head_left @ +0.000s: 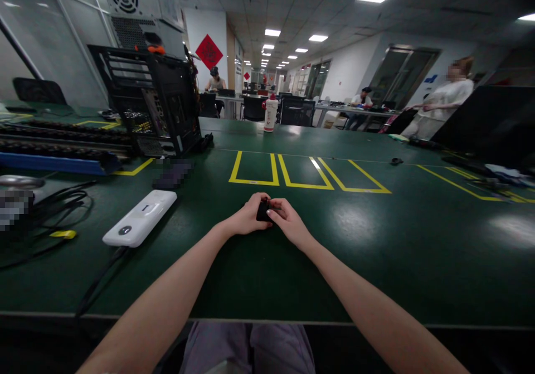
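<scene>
A small black object (263,211) sits between my two hands, low over the green table (267,273); its kind I cannot make out. My left hand (247,215) is closed around its left side, thumb toward me and fingers on the far side. From the right, my right hand (290,221) grips it too, with the thumb against its near face and the fingers curled behind. Part of the object is hidden by the fingers. Just beyond the hands, yellow tape outlines (254,182) mark the tabletop.
On the left lie a white power bank (141,218) with a cable, a dark phone-like item (172,174) and tangled black cables (62,212). Behind them stands an open black computer case (167,101). A white cup (270,114) is at the back. Far right stands a person (443,98).
</scene>
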The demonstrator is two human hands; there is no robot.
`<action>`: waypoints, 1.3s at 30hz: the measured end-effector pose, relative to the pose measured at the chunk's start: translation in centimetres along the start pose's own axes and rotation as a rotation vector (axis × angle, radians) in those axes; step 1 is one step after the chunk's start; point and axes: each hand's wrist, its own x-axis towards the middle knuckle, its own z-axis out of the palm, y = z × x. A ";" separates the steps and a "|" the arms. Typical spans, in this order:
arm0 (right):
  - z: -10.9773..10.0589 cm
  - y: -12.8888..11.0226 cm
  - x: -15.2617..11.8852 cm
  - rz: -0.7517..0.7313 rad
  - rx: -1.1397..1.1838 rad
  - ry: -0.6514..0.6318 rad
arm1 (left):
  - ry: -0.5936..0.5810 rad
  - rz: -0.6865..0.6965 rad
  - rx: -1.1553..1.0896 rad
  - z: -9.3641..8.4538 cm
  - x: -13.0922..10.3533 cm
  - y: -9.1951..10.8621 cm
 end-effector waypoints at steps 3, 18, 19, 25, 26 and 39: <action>0.0 0.1 0.0 0.026 -0.017 -0.008 | -0.003 -0.016 -0.030 -0.1 -0.1 0.0; -0.1 0.3 0.3 0.005 0.059 -0.025 | -0.005 0.000 0.028 -0.2 0.0 0.1; -0.1 0.4 0.3 0.011 0.049 -0.018 | 0.001 0.006 0.027 -0.2 0.0 0.0; -0.1 0.1 0.0 0.006 0.084 -0.064 | -0.001 0.001 0.008 0.0 0.0 -0.2; -0.1 0.0 -0.1 -0.002 0.090 -0.065 | -0.002 0.000 0.005 0.0 0.0 -0.2; -0.1 0.1 -0.1 0.056 -0.026 -0.011 | -0.003 0.012 0.005 -0.1 -0.1 0.1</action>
